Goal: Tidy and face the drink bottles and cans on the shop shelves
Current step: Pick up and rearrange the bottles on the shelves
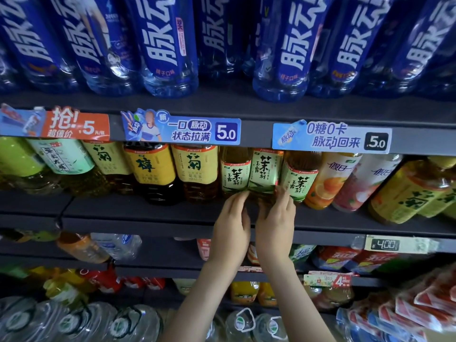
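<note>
The left hand (232, 219) and right hand (276, 218) flank the upright jasmine tea bottle (262, 174) just ahead, equally near; each grip seemingly closed around its base.

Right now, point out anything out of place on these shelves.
The dark lemon tea bottle stands between two chrysanthemum tea bottles, breaking their run. On the top shelf, one blue bottle sits further back than its neighbours. The left hand and right hand grip a jasmine tea bottle.
</note>
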